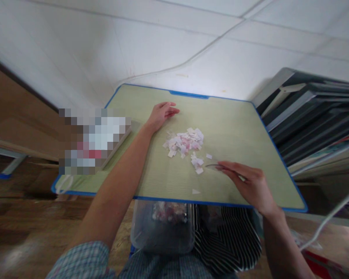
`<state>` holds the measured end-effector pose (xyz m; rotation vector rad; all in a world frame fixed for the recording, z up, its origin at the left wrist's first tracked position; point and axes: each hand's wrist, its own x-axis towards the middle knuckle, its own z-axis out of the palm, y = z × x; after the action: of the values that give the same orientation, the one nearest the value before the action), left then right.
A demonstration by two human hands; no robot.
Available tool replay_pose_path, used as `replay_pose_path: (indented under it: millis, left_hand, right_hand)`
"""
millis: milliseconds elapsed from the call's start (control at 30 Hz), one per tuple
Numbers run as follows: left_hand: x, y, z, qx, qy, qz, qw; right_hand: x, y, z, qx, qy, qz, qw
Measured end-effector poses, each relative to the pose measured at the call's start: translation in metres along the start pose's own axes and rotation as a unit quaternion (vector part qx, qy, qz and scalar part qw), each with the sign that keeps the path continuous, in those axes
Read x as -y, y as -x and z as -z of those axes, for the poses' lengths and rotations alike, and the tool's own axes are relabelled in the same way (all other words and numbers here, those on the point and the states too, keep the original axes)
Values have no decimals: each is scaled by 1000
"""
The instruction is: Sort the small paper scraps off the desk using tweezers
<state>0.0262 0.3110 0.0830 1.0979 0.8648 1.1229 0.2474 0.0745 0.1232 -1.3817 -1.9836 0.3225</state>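
A loose heap of torn white and pinkish paper scraps lies at the middle of the board-like tabletop. Just right of and below it is a smaller cluster of scraps, with a single scrap nearby and another scrap closer to me. My right hand pinches thin curved tweezers, slightly blurred, their tip beside the small cluster. Beyond the heap, my left hand rests on its side, fingers loosely stretched to the right, apparently holding nothing.
A box-like thing, mostly pixelated, sits at the tabletop's left. Dark flat panels lean close along the right edge. Below the front edge are a clear plastic bin and black-and-white striped cloth. A wall stands behind.
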Motion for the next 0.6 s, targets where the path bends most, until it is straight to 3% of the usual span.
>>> replay_pose_path:
  millis: [167, 300, 467, 600]
  left_hand:
    - [-4, 3, -4, -22, -8, 14, 1000]
    - [-3, 3, -4, -19, -7, 12, 1000]
    - [-2, 1, -2, -14, -13, 6, 1000]
    - [-3, 1, -2, -13, -16, 8, 1000]
  right_hand:
    - [4, 6, 3, 81, -15, 8, 997]
    - [5, 5, 1, 32, -8, -1, 999]
    - [8, 3, -5, 49, -18, 2, 999]
    - [8, 4, -4, -33, -5, -15, 999]
